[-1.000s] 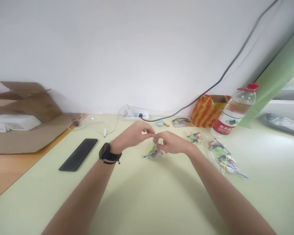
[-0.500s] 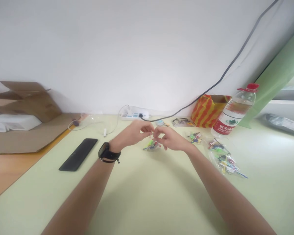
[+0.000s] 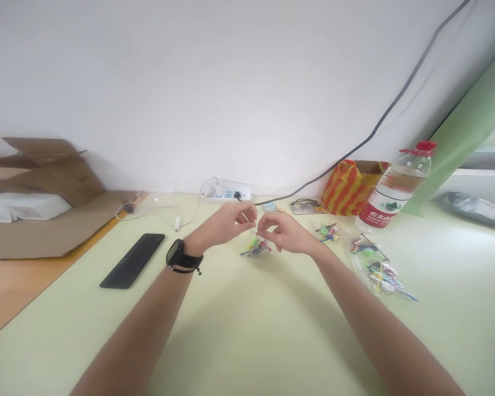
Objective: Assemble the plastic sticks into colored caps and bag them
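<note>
A small clear plastic bag [image 3: 256, 247] of colourful little plastic pieces is at the middle of the table, under my fingertips. My right hand [image 3: 286, 232] pinches at the top of this bag from the right side. Just left of it, my left hand [image 3: 226, 224], with a black watch on the wrist, has its thumb and fingers drawn together. Whatever its fingertips hold is too small to make out. Further right lie more clear bags [image 3: 381, 275] of similar pieces, and a smaller bag [image 3: 329, 232] sits behind my right wrist.
To the left are a black flat case [image 3: 132, 260] and an open cardboard box [image 3: 37, 231]. Along the wall stand a power strip [image 3: 225, 192], eyeglasses [image 3: 307, 205], a striped red-and-yellow bag [image 3: 344, 190] and a large water bottle [image 3: 390, 192]. A grey cable [image 3: 371, 135] hangs down the wall.
My fingertips have drawn slightly apart, the left hand shifting a little left. More of the small bag shows beneath them.
</note>
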The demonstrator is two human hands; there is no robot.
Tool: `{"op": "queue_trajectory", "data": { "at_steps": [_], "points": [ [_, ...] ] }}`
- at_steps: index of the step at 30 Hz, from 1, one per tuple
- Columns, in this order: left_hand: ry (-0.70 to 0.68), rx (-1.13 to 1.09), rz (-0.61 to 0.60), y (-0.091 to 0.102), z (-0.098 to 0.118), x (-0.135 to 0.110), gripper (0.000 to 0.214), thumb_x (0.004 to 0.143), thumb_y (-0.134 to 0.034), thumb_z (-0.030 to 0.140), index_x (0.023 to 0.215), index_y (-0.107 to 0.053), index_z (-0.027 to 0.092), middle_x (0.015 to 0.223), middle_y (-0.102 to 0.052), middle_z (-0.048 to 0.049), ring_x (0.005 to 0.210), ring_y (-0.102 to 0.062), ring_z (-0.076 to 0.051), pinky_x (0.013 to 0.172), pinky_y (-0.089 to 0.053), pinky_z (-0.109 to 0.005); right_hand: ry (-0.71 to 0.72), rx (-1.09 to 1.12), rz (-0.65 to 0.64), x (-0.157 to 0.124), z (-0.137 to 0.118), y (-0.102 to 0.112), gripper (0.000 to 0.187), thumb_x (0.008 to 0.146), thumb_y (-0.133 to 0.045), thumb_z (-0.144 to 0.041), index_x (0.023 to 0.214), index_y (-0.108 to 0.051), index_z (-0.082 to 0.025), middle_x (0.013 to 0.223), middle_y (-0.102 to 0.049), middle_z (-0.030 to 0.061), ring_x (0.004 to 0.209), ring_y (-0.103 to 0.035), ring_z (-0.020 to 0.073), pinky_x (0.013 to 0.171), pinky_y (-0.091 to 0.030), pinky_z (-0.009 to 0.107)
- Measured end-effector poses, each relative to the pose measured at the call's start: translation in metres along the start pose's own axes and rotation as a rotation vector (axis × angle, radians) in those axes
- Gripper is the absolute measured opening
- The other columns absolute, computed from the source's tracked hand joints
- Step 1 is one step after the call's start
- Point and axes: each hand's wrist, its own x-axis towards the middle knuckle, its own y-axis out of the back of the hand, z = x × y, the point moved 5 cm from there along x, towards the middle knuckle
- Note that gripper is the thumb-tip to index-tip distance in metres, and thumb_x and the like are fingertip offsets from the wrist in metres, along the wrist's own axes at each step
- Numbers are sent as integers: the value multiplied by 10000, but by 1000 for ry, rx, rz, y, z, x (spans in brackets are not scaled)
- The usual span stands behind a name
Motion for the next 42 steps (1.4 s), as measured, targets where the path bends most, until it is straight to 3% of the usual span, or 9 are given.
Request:
{"op": "queue_trajectory", "data": {
  "at_steps": [9, 16, 20, 23, 29, 32, 35, 40, 42],
  "points": [
    [-10, -29, -1, 0, 1, -1, 151, 910, -641, 340, 946, -568, 213, 893, -709, -30, 806, -718, -184, 748, -572, -319, -32, -26, -120, -3, 1, -8, 114, 926, -588, -306, 976, -620, -209, 1097, -704, 59, 651, -646, 113, 495, -542, 227],
    [187, -172, -53, -16, -45, -3, 876, 735, -848, 459, 1441, -371, 254, 1154, -714, -119, 934, -730, -228, 794, -571, -349, 62, -225, 80, -4, -13, 10, 126, 904, -624, -277, 849, -696, -190, 860, -720, 4, 526, -520, 70, 528, -395, 220],
    [128, -349, -174, -46, -54, 1, 402, 838, -751, 474, 1107, -676, 185, 1081, -740, -102, 989, -721, -242, 867, -544, -362, 103, -303, 80, -4, -15, 7, 125, 903, -609, -229, 841, -713, -197, 817, -713, -7, 565, -521, 85, 576, -385, 232],
    [130, -486, -75, -57, -57, 5, 300, 856, -737, 451, 898, -696, 157, 916, -752, -77, 884, -724, -222, 819, -534, -349, 132, -357, 139, -4, -15, 13, 104, 900, -628, -261, 881, -712, -203, 889, -723, 11, 593, -540, 102, 591, -401, 244],
    [222, -599, 141, -57, -62, 2, 237, 760, -820, 336, 826, -684, 154, 856, -743, -56, 829, -701, -190, 794, -527, -320, 125, -300, 636, -18, -6, 51, 411, 875, -696, -455, 1198, -625, -211, 1116, -682, 86, 731, -604, 156, 695, -500, 302],
    [264, -688, 264, -59, -56, -9, 196, 742, -807, 293, 790, -672, 159, 840, -735, -46, 814, -700, -193, 786, -534, -320, 25, -131, 563, -25, 11, 36, 498, 835, -735, -515, 1212, -626, -208, 1074, -701, 93, 862, -662, 206, 734, -539, 325],
    [315, -691, 332, -68, -46, -25, 174, 721, -806, 266, 756, -669, 164, 766, -719, -28, 728, -673, -174, 714, -513, -290, 9, 1, 374, -37, 20, 0, 344, 881, -688, -501, 1049, -698, -201, 982, -735, 78, 877, -692, 212, 782, -555, 343],
    [321, -598, 436, -80, -31, -51, 238, 739, -831, 314, 746, -640, 172, 733, -659, 9, 661, -589, -125, 611, -442, -227, 27, 65, 424, -66, 18, -31, 487, 858, -733, -452, 1283, -631, -239, 1184, -714, 75, 1007, -680, 221, 866, -552, 354],
    [316, -616, 444, -83, -29, -58, 253, 743, -840, 336, 761, -648, 172, 761, -654, 10, 688, -587, -123, 625, -444, -220, 15, 88, 416, -70, 20, -36, 383, 862, -725, -454, 1164, -693, -221, 1083, -740, 70, 950, -687, 223, 854, -548, 352]
  ]
}}
